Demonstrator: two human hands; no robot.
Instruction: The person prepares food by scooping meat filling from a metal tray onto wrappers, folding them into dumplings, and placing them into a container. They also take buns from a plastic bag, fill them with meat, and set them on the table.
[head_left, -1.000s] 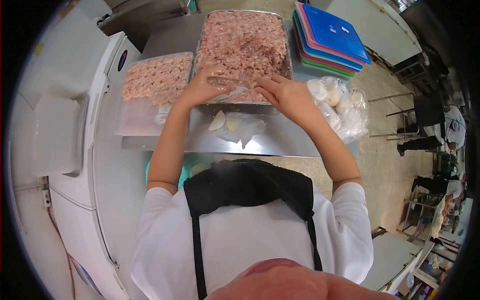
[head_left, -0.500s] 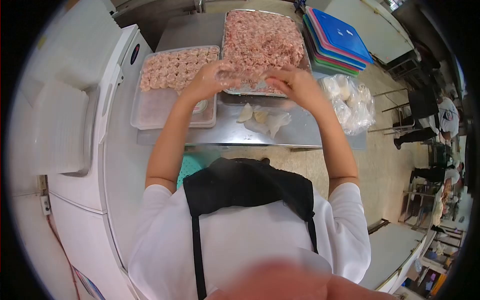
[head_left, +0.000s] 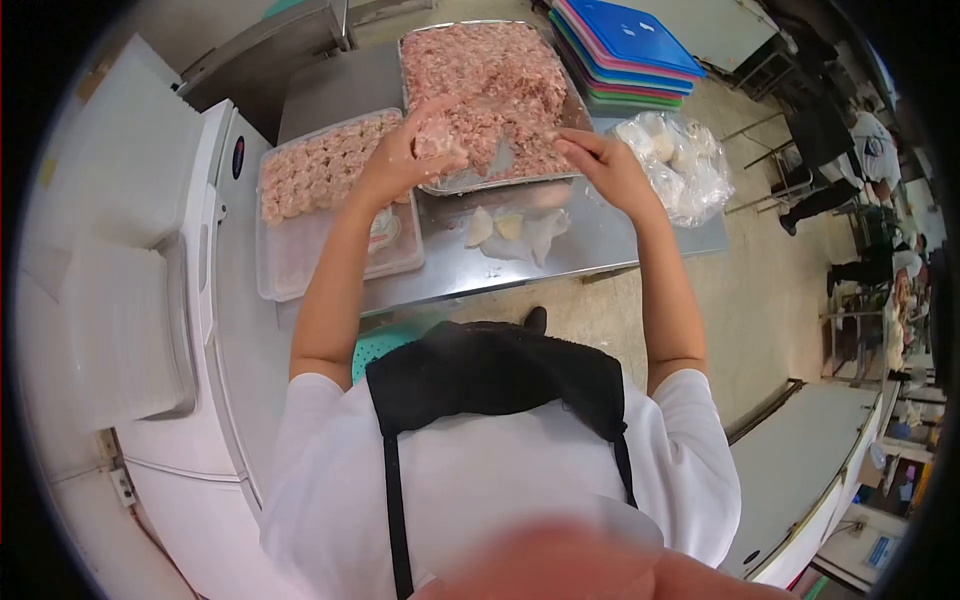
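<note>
My left hand (head_left: 385,172) is curled round a lump of minced meat (head_left: 436,138) at the near left corner of a large metal tray. My right hand (head_left: 612,172) hovers over the tray's near right side, thumb and fingers pinched together. Whatever lies in that pinch is too small to make out. Pink minced meat (head_left: 480,62) fills most of the metal tray (head_left: 500,183), scraped thin near its front edge. To the left, a clear plastic container (head_left: 335,275) holds rows of shaped meat pieces (head_left: 318,165) and a round white label or lid (head_left: 384,230).
Pale wrappers (head_left: 515,232) lie on the steel table (head_left: 450,262) before the tray. Plastic bags of pale, round items (head_left: 675,165) sit at right, with stacked coloured lids (head_left: 630,45) behind. A white fridge (head_left: 245,210) stands left; people (head_left: 872,150) are far right.
My hands have moved apart, the left now cupping the meat lump and the right shifted slightly right. The view has turned, so the table appears tilted and shifted left.
</note>
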